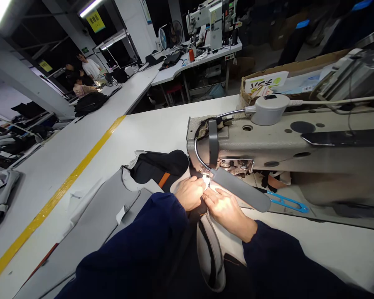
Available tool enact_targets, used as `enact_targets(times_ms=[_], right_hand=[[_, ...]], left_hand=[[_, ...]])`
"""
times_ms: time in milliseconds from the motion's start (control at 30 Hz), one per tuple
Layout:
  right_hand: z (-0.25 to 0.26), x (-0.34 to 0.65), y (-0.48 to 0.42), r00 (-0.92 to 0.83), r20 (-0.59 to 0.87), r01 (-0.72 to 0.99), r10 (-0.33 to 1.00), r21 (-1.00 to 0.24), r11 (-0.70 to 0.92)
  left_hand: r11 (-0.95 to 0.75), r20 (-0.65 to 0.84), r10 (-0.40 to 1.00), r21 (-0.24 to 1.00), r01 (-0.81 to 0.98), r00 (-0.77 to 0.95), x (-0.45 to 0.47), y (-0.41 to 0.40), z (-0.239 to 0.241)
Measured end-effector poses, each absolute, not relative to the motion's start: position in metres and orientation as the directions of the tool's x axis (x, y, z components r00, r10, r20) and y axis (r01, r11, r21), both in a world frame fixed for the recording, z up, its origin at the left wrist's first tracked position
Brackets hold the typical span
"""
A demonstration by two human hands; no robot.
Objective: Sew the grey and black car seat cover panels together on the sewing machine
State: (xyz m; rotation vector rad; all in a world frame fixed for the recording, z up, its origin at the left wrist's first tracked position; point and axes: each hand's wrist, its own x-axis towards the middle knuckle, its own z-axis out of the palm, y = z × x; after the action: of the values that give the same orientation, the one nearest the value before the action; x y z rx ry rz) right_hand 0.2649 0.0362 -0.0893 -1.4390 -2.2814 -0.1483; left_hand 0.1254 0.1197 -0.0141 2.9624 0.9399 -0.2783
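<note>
My left hand (190, 193) is closed, its fingers curled on the black and grey fabric piece (210, 253) just in front of the sewing machine (237, 145). Beside it, my right hand (226, 211) pinches the same fabric, fingertips almost touching the left ones. A small white piece (206, 180) shows at the fingertips, near the needle area. The needle itself is hidden behind the lamp (239, 189), which lights both hands. Left of my hands lies a black padded part with an orange tab (164, 180), and grey fabric (102, 207) spreads across the table.
A blue plastic tool (288, 202) lies on the machine bed. Behind the machine stands a cardboard box (246, 89). Yellow tape (65, 187) crosses the white table (156, 124). Another sewing machine (216, 27) stands farther back. Several people work at the far left.
</note>
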Motion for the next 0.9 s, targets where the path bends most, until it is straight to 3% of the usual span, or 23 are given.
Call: enact_targets(times_ms=[100,300,567,767,900], right_hand=[[-0.084,0.270,0.034,-0.369,0.432,0.860,0.823,-0.177,0.479],[-0.053,0.273,0.010,-0.440,0.445,0.645,0.780,-0.447,0.620],[-0.056,0.272,0.008,-0.588,0.406,0.652,0.699,-0.273,0.707],[-0.047,0.279,-0.002,-0.597,0.390,0.671,0.701,-0.237,0.703],[-0.052,0.279,-0.004,-0.587,0.432,0.692,0.685,-0.172,0.701]], left_hand=[[-0.815,-0.123,0.578,-0.030,0.579,0.807,0.128,0.122,-0.017],[-0.817,-0.114,0.574,-0.017,0.576,0.811,0.127,0.124,-0.017],[-0.809,-0.132,0.587,-0.061,0.585,0.799,0.135,0.119,-0.012],[-0.795,-0.377,0.587,-0.103,0.598,0.716,0.139,0.101,0.007],[-0.789,-0.377,0.588,-0.071,0.610,0.716,0.137,0.096,0.001]])
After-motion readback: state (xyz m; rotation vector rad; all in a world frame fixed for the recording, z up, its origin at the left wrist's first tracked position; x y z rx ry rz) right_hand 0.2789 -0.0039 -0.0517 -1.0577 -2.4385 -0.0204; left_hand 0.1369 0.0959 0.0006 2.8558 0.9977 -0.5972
